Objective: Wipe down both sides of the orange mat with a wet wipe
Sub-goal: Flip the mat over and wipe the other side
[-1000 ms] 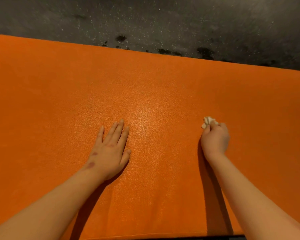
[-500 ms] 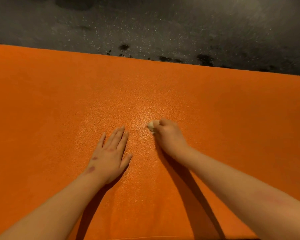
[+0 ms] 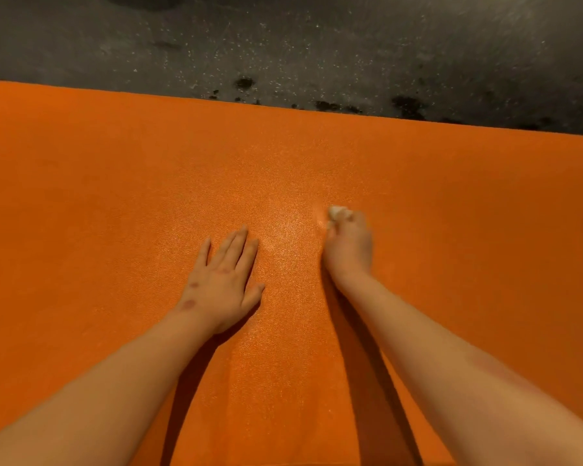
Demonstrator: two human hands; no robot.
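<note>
Orange foam fills nearly everything under both arms: the orange mat (image 3: 122,196) lies flat on a dark speckled floor (image 3: 317,42), a strip of which shows beyond the fingertips. The left hand (image 3: 224,284) rests palm down on the mat, fingers straight and close together, gripping nothing. Just to its right, the right hand (image 3: 349,245) is curled around a bunched wet wipe (image 3: 338,212), a pale wad poking out ahead of the knuckles; motion blur hides the exact pinch. The step looks like wiping the upward face. To do it well, bear down through the flat left palm so the mat cannot creep, run overlapping passes out to the far edge, and refold the wad for a clean face. Whether the underside is done cannot be told.
</note>
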